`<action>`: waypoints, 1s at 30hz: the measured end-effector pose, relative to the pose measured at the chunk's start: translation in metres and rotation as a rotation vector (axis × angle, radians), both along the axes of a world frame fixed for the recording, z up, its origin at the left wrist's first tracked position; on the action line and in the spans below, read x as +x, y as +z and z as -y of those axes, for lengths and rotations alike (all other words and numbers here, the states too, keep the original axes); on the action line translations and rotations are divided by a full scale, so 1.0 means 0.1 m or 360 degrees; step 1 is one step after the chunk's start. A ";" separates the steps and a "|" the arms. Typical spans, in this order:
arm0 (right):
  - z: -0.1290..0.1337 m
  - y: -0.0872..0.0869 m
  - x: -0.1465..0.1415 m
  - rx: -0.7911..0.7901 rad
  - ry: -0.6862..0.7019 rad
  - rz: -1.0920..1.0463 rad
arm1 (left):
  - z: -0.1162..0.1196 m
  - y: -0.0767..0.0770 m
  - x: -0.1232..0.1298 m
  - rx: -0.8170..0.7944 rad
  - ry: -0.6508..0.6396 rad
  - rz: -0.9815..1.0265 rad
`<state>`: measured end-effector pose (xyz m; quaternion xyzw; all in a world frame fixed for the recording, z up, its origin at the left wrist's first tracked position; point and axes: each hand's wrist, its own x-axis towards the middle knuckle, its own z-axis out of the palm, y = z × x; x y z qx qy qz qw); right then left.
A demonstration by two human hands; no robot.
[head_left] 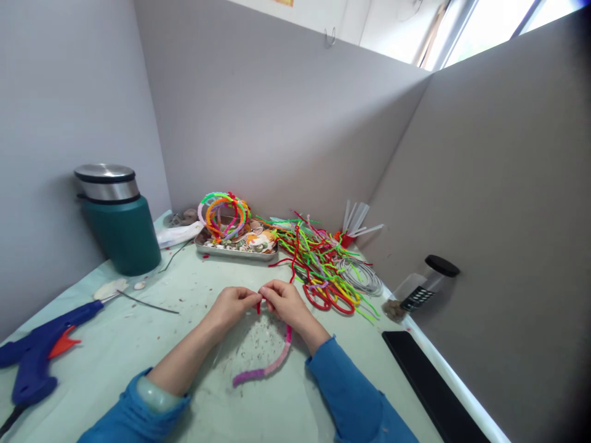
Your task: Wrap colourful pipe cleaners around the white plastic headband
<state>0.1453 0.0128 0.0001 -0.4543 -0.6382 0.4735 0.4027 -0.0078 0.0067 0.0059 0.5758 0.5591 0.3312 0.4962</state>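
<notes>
I note left grip [233,306] and right grip [285,301] pinching red pipe cleaner [258,307], close together, likely for control.

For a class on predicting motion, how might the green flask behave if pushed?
The green flask looks rigid, so it probably won't bend. Standing upright and broad, it may slide when nudged low but tip if pushed near its metal lid. Its round sides could let it roll once down.
</notes>
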 end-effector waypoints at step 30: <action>0.09 0.03 0.04 0.1025 0.0089 0.0544 | -0.01 0.04 -0.06 -0.0343 -0.0049 0.0860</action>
